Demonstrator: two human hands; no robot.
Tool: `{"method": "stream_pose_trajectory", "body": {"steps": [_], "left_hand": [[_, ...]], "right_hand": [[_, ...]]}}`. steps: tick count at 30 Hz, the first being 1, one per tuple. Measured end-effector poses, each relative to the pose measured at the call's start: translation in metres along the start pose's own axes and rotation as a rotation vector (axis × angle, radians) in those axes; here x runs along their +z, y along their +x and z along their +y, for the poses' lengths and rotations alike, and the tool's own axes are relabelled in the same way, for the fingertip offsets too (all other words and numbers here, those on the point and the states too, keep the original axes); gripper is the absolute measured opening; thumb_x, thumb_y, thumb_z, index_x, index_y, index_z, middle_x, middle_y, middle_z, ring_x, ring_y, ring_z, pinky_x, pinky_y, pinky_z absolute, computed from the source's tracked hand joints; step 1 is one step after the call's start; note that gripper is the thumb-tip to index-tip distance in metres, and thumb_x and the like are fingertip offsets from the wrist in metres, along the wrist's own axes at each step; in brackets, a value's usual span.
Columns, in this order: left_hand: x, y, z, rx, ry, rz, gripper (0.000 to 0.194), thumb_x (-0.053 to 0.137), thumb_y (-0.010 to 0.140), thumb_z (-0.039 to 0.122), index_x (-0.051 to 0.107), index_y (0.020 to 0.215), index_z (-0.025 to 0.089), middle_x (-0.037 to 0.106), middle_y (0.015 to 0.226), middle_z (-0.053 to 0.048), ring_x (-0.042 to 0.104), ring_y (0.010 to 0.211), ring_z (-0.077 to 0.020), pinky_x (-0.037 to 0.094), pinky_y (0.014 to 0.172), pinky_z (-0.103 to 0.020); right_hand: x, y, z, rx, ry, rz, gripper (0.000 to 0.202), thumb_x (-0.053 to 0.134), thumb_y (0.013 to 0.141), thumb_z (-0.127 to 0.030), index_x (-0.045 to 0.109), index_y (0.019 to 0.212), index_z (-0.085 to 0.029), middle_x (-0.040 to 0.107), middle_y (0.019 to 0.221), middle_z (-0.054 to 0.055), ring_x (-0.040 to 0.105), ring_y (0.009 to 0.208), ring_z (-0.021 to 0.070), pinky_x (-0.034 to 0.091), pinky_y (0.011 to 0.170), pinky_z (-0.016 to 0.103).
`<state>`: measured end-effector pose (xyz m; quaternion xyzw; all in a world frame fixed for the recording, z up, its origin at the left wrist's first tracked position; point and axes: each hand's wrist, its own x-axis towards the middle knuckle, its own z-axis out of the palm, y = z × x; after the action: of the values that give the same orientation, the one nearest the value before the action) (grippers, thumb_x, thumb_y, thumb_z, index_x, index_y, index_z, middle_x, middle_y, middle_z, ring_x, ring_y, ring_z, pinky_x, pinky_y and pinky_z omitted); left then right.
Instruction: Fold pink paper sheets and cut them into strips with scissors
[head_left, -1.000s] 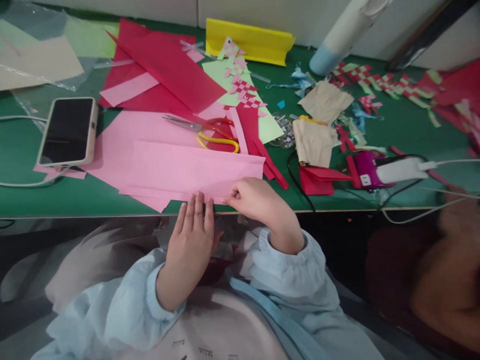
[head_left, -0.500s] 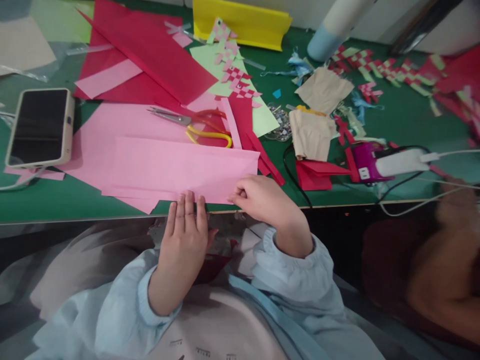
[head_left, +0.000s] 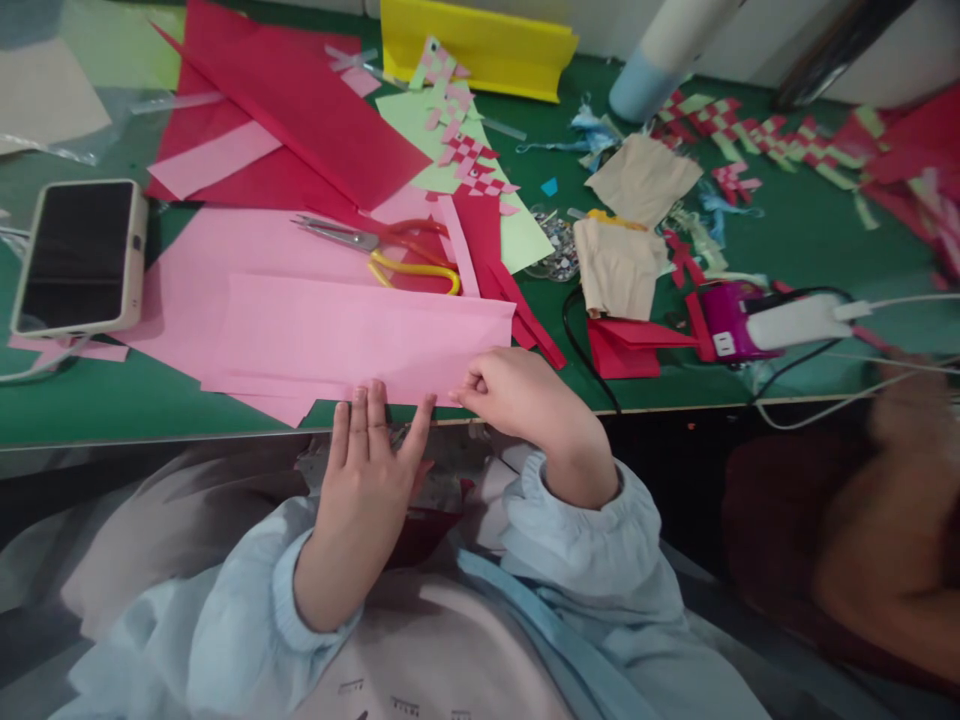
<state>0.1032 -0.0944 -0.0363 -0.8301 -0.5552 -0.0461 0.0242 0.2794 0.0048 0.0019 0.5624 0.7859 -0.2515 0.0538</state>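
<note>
A long folded sheet of pink paper (head_left: pixel 367 335) lies along the front edge of the green table, over a larger pink sheet (head_left: pixel 187 270). My left hand (head_left: pixel 364 490) rests at its lower edge, fingers stretched out and the little-finger side spread toward the right. At the lower right corner of the folded sheet, my right hand (head_left: pixel 517 395) is curled, with thumb and forefinger pinched together on the paper's edge. Just behind the folded sheet are scissors (head_left: pixel 382 250) with orange and yellow handles, their blades pointing left.
A phone (head_left: pixel 81 257) lies at the left. Red paper (head_left: pixel 300 100), a yellow folded sheet (head_left: pixel 480 50) and woven paper pieces (head_left: pixel 469 150) are behind. To the right are beige pouches (head_left: pixel 622 265), a purple power adapter (head_left: pixel 731 320) with cables, and another person's arm (head_left: pixel 892 520).
One outer finger of my left hand has spread to the right, away from the others, along the paper's edge. My right hand stays pinched at the corner. The view has shifted slightly.
</note>
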Motion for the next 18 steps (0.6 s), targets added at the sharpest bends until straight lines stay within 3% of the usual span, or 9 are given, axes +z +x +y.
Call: {"method": "stream_pose_trajectory", "body": {"steps": [7,13,18], "left_hand": [[-0.005,0.005,0.005,0.009,0.060,-0.018,0.078,0.062,0.087,0.032,0.019,0.152,0.033,0.020,0.155,-0.027,0.033,0.135,-0.0452,0.037,0.106,-0.060],[-0.008,0.004,0.006,-0.035,0.022,-0.027,0.073,0.061,0.088,0.030,0.023,0.151,0.035,0.018,0.158,-0.020,0.031,0.139,-0.0410,0.034,0.109,-0.059],[-0.005,0.003,0.014,-0.011,-0.011,-0.048,0.071,0.059,0.089,0.030,0.027,0.151,0.021,0.024,0.155,-0.024,0.023,0.143,-0.0384,0.031,0.112,-0.056]], "right_hand": [[0.000,-0.001,0.000,0.006,0.030,0.009,0.029,0.061,0.085,-0.036,0.066,0.065,-0.016,0.066,0.065,0.003,0.051,0.056,0.0110,0.025,0.052,0.027],[-0.005,-0.018,0.015,0.027,0.092,0.018,0.025,0.063,0.085,-0.035,0.065,0.068,-0.017,0.066,0.071,0.002,0.054,0.062,0.0112,0.028,0.055,0.025],[-0.005,-0.024,0.023,0.045,0.049,0.054,0.024,0.063,0.085,-0.032,0.063,0.067,-0.016,0.065,0.072,0.002,0.054,0.063,0.0115,0.027,0.055,0.026]]}}
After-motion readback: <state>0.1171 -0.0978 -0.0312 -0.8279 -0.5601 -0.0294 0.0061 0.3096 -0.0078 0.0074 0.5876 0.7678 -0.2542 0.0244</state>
